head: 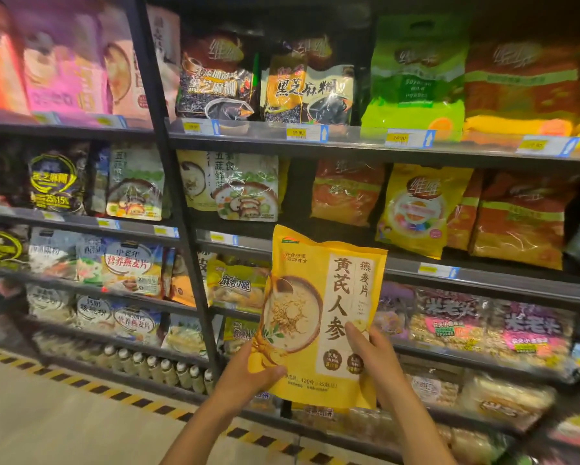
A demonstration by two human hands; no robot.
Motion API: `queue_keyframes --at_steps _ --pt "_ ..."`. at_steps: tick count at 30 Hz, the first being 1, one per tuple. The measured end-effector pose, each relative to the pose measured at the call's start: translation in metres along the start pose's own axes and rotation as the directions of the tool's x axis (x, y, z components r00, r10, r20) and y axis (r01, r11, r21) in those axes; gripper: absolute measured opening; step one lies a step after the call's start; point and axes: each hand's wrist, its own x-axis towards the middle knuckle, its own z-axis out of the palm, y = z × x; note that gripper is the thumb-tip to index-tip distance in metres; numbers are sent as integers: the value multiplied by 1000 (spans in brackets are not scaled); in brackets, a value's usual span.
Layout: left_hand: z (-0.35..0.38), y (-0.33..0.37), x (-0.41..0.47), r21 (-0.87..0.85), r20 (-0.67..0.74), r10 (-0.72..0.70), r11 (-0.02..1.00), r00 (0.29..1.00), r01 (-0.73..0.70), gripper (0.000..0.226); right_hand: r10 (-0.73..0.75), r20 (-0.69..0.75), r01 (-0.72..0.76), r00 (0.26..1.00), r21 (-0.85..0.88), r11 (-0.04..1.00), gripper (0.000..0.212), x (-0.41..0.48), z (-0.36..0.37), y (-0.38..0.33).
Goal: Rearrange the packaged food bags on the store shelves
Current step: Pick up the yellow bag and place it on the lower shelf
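Two forearms rose from the bottom centre of the frame. The left hand (248, 374) gripped the lower left corner of a yellow oatmeal bag (322, 307), thumb curled over its front. The right hand (377, 355) gripped the bag's lower right edge, thumb pressed on the front. The bag stood upright in the middle of the frame, held in front of the shelves and apart from them. At lower left ran a yellow-and-black floor stripe (80, 384), with a row of bottles (168, 367) just behind it on the lowest shelf. Farther back, right of centre, orange bags (349, 193) stood on a dark shelf. In the top row were black sesame bags (308, 92) and a green bag (416, 72), blurred.
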Motion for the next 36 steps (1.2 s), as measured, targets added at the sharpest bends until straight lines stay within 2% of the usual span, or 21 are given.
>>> queue_keyframes --at_steps 4,9,13,15,21,24,27,30,31,34,36 --pt "-22 -12 -22 -62 -21 -55 997 998 53 63 31 24 -32 999 15 999 30 -10 27 10" --pt "-58 -38 -40 -69 -114 -72 996 991 65 77 54 71 -54 996 0 999 30 -16 68 18" --pt "-94 -47 -53 -106 -156 -74 993 985 58 55 70 101 -67 992 -27 997 31 -16 112 23" --pt "-121 -52 -62 -126 -170 -75 991 983 54 52 79 116 -74 990 -43 996 32 -16 142 28" --pt "-203 -59 -89 -114 -214 -64 993 975 41 87 102 155 -95 983 -54 994 30 -21 229 38" --pt "-258 -73 -101 -128 -259 -84 990 962 52 84 88 176 -77 980 -71 995 32 -24 285 44" --pt "-313 -89 -109 -146 -300 -115 987 947 73 96 82 207 -66 975 -82 994 27 -25 341 49" --pt "-355 -92 -122 -160 -302 -95 986 949 48 64 87 234 -67 968 -91 994 26 -22 391 55" --pt "-368 -94 -123 -158 -313 -93 986 945 45 61 90 247 -69 965 -92 993 27 -20 406 57" --pt "-404 -99 -131 -189 -334 -77 982 939 13 73 110 275 -91 955 -84 992 34 -14 447 62" --pt "-426 -100 -133 -205 -349 -84 979 933 11 74 120 291 -99 949 -85 991 35 -9 470 64"
